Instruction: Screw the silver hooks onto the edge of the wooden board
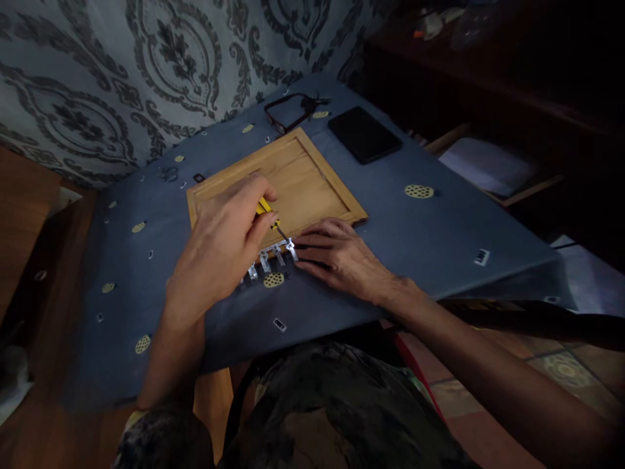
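Observation:
My left hand [222,238] is closed around the yellow handle of a screwdriver [264,207]. The dark shaft slants down to the right, its tip at the end of a row of clear or silvery hooks [265,261]. These hooks line the near edge of a framed wooden panel [297,189], which lies flat on the table. My right hand [342,257] rests on the panel's near right edge, fingers stretched out and fingertips against the last hook. Its thumb cannot be made out. My left hand covers the left end of the hook row.
A blue patterned cloth covers the table [390,241]. Beyond the panel lie eyeglasses [278,124], keys [315,101] and a black phone [364,134]. Scissors [168,174] and a small dark metal piece [198,177] lie to the left. A patterned wall [180,58] borders the far side.

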A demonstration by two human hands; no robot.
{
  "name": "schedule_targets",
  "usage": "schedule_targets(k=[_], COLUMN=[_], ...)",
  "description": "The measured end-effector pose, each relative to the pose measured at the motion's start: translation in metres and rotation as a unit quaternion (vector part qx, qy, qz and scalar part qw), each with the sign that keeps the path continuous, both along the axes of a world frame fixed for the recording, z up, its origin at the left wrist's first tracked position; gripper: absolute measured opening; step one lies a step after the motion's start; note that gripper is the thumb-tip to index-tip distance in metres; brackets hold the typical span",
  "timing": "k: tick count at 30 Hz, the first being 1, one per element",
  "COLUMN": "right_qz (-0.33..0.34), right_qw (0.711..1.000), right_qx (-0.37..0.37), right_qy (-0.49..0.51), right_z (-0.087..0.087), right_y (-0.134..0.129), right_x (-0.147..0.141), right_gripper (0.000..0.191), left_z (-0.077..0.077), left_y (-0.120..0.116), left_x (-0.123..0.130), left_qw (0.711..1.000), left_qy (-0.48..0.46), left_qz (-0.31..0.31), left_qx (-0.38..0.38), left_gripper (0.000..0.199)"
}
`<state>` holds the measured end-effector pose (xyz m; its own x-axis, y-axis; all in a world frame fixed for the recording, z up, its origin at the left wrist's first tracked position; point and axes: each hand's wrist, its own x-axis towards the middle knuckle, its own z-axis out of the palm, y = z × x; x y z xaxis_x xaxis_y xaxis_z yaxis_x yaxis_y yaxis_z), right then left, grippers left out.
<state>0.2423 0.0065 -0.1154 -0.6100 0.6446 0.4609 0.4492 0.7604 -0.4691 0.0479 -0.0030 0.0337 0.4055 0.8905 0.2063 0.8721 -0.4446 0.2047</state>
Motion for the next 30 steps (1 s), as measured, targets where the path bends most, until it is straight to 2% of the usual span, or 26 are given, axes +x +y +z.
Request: schedule_targets(k=[8, 14, 18, 23, 26, 30], right_qz=[-0.003, -0.011, -0.014, -0.009, -0.008, -0.007], right_qw=[1.0, 0.998, 0.997, 0.998, 0.999, 0.998], right_qx=[0.014, 0.061, 0.073, 0.055, 0.049, 0.054], right_qy=[0.003, 0.004, 0.004, -0.014, -0.017, -0.012], right_z=[-0.005, -0.007, -0.006, -0.005, -0.006, -0.006], right_y=[0.001, 0.001, 0.0, 0.0, 0.0, 0.001], right_x=[0.0, -0.001, -0.002, -0.001, 0.0, 0.0], right_gripper=[0.022, 0.02, 0.017, 0.019, 0.02, 0.019], left_z=[-0.008, -0.012, -0.014, -0.01, -0.01, -0.013], left_y=[0.0, -0.001, 0.0, -0.002, -0.003, -0.003], left_x=[0.001, 0.004, 0.004, 0.002, -0.001, -0.002], left_qw=[0.999, 0.995, 0.995, 0.996, 0.997, 0.996], left_qy=[0.019, 0.088, 0.081, 0.085, 0.078, 0.08], left_qz=[-0.022, 0.028, 0.038, 0.02, -0.004, -0.006], left_qx=[0.03, 0.044, 0.051, 0.021, 0.022, 0.031], left_gripper=[0.013, 0.019, 0.018, 0.016, 0.017, 0.017])
